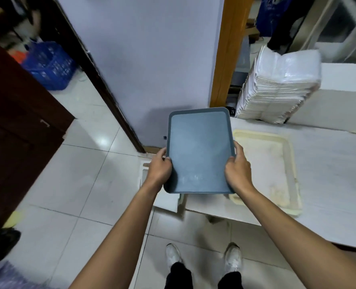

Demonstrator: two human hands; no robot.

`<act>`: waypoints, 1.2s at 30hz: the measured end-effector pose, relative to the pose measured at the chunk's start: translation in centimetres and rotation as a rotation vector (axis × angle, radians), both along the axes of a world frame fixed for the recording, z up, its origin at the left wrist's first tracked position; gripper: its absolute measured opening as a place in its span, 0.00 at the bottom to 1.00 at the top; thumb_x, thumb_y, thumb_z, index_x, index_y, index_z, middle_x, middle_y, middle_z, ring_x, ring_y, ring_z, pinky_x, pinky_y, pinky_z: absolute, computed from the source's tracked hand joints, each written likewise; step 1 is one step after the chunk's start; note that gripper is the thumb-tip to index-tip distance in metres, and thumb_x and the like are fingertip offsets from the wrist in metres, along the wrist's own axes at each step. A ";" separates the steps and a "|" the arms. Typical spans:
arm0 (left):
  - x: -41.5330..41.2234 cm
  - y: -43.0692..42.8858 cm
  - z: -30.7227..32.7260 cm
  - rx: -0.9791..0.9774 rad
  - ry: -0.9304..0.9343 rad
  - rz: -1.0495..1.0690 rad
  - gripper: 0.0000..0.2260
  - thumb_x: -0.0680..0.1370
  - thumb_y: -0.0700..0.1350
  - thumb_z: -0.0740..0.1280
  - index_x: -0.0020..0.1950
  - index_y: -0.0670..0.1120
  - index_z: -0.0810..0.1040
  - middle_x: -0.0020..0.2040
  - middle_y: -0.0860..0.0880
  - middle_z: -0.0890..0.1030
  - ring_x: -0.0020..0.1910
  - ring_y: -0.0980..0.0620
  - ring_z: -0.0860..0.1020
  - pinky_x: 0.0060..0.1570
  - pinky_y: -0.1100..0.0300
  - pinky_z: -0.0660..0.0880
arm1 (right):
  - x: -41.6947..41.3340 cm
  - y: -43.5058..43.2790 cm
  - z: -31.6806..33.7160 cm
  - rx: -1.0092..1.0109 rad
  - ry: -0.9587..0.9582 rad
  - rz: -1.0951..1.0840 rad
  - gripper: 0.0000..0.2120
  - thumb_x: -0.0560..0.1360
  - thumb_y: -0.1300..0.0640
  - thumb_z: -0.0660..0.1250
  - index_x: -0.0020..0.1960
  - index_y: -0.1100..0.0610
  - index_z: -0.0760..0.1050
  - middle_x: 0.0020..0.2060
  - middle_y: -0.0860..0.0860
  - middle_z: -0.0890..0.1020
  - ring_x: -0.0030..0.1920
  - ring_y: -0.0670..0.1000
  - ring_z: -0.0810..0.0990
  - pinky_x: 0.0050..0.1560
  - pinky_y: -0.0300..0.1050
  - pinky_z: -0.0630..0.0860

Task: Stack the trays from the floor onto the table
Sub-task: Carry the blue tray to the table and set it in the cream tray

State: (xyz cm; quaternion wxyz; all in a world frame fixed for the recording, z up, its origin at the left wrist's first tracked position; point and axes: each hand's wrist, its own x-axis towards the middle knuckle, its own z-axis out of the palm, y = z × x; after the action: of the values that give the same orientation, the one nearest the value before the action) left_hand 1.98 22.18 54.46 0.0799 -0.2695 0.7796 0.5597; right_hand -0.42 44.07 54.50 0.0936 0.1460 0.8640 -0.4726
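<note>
Grey tray gripped at both long edges by left hand and right hand, held beside cream tray resting on white worktop

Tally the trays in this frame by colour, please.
Grey-blue tray, gripped by left hand and right hand: 1
Cream tray on the table: 1 showing
White tray on the floor, mostly hidden: at least 1
Total: at least 3
</note>
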 end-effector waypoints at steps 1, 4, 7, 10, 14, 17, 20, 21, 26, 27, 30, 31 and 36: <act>0.0 1.1 0.5 0.011 0.006 -0.029 0.22 0.81 0.36 0.57 0.73 0.49 0.72 0.63 0.49 0.80 0.61 0.48 0.79 0.65 0.50 0.75 | 0.3 1.0 0.4 -0.001 0.000 -0.019 0.29 0.81 0.61 0.52 0.78 0.42 0.59 0.63 0.57 0.79 0.55 0.60 0.77 0.52 0.51 0.72; -0.1 4.0 1.0 0.018 -0.007 -0.097 0.25 0.80 0.33 0.56 0.74 0.52 0.71 0.63 0.51 0.79 0.62 0.48 0.77 0.65 0.54 0.73 | 1.2 4.1 1.1 -0.002 -0.013 -0.065 0.29 0.80 0.62 0.52 0.78 0.42 0.59 0.64 0.56 0.78 0.58 0.62 0.77 0.52 0.51 0.73; -0.4 7.0 0.8 0.011 -0.015 -0.184 0.26 0.79 0.33 0.56 0.75 0.51 0.70 0.65 0.50 0.79 0.63 0.48 0.77 0.67 0.51 0.73 | 2.0 7.2 1.4 0.034 -0.033 -0.145 0.27 0.80 0.60 0.53 0.77 0.46 0.57 0.63 0.56 0.79 0.56 0.62 0.79 0.52 0.53 0.75; -0.4 10.2 0.6 0.017 -0.059 -0.229 0.21 0.80 0.36 0.60 0.72 0.49 0.71 0.62 0.49 0.81 0.59 0.47 0.78 0.61 0.53 0.74 | 2.9 10.2 1.4 0.061 -0.046 -0.230 0.18 0.80 0.60 0.55 0.69 0.52 0.63 0.59 0.57 0.80 0.52 0.61 0.79 0.51 0.54 0.77; -0.4 14.1 -0.5 -0.018 -0.117 -0.243 0.16 0.79 0.43 0.64 0.66 0.49 0.72 0.59 0.48 0.81 0.57 0.46 0.78 0.60 0.50 0.75 | 3.8 13.7 0.6 0.082 -0.050 -0.293 0.15 0.80 0.62 0.56 0.66 0.55 0.65 0.56 0.58 0.80 0.49 0.60 0.78 0.48 0.54 0.77; -0.3 16.6 -1.4 -0.033 -0.133 -0.224 0.13 0.80 0.44 0.64 0.64 0.47 0.68 0.58 0.49 0.77 0.56 0.46 0.76 0.58 0.53 0.73 | 4.2 15.8 -0.3 0.093 -0.047 -0.298 0.14 0.80 0.63 0.55 0.65 0.55 0.64 0.55 0.57 0.81 0.47 0.60 0.78 0.44 0.51 0.75; -0.4 18.5 -2.1 -0.041 -0.143 -0.208 0.11 0.81 0.44 0.64 0.62 0.47 0.67 0.57 0.48 0.76 0.55 0.46 0.75 0.56 0.52 0.72 | 4.5 17.3 -1.1 0.115 -0.027 -0.303 0.14 0.79 0.63 0.55 0.64 0.55 0.64 0.53 0.57 0.81 0.45 0.59 0.77 0.41 0.49 0.72; -0.4 19.1 -2.5 -0.034 -0.148 -0.211 0.11 0.81 0.44 0.64 0.62 0.47 0.67 0.57 0.48 0.76 0.54 0.46 0.74 0.54 0.54 0.71 | 4.5 17.8 -1.4 0.128 -0.029 -0.306 0.14 0.79 0.64 0.56 0.64 0.55 0.64 0.53 0.57 0.81 0.46 0.60 0.78 0.42 0.50 0.72; -0.2 21.1 -3.3 -0.048 -0.175 -0.212 0.15 0.81 0.42 0.63 0.67 0.44 0.68 0.53 0.51 0.77 0.53 0.48 0.74 0.52 0.56 0.69 | 4.4 19.5 -2.7 0.157 -0.063 -0.289 0.16 0.77 0.64 0.57 0.64 0.55 0.65 0.54 0.57 0.82 0.52 0.64 0.80 0.49 0.55 0.77; -0.1 21.3 -3.4 -0.060 -0.177 -0.216 0.16 0.81 0.42 0.64 0.69 0.43 0.69 0.54 0.50 0.77 0.53 0.48 0.74 0.53 0.57 0.69 | 4.4 19.7 -2.9 0.164 -0.068 -0.283 0.17 0.77 0.65 0.57 0.65 0.55 0.65 0.54 0.57 0.82 0.52 0.64 0.80 0.49 0.56 0.77; 0.2 21.8 -4.0 -0.102 -0.204 -0.250 0.20 0.82 0.43 0.63 0.73 0.42 0.69 0.67 0.45 0.77 0.60 0.47 0.74 0.60 0.55 0.71 | 4.0 20.4 -3.7 0.184 -0.071 -0.263 0.16 0.78 0.64 0.58 0.65 0.55 0.65 0.55 0.57 0.81 0.53 0.63 0.80 0.49 0.56 0.78; 0.3 21.9 -4.2 -0.107 -0.213 -0.252 0.21 0.82 0.43 0.63 0.74 0.42 0.69 0.69 0.44 0.76 0.64 0.45 0.74 0.63 0.53 0.71 | 3.9 20.5 -4.0 0.187 -0.071 -0.259 0.16 0.78 0.64 0.58 0.64 0.54 0.65 0.54 0.57 0.81 0.52 0.63 0.80 0.49 0.56 0.78; 0.4 22.4 -4.9 -0.037 -0.199 -0.199 0.21 0.80 0.46 0.66 0.73 0.45 0.69 0.66 0.46 0.78 0.62 0.45 0.77 0.66 0.48 0.74 | 3.5 20.9 -5.4 0.183 -0.086 -0.246 0.15 0.78 0.63 0.56 0.62 0.51 0.65 0.52 0.55 0.82 0.48 0.61 0.80 0.47 0.55 0.77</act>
State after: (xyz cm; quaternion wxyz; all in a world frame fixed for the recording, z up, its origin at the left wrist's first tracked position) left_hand 2.42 44.56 49.54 0.2067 -0.2466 0.8009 0.5050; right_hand 3.06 64.98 49.11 0.0585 0.2787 0.8743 -0.3930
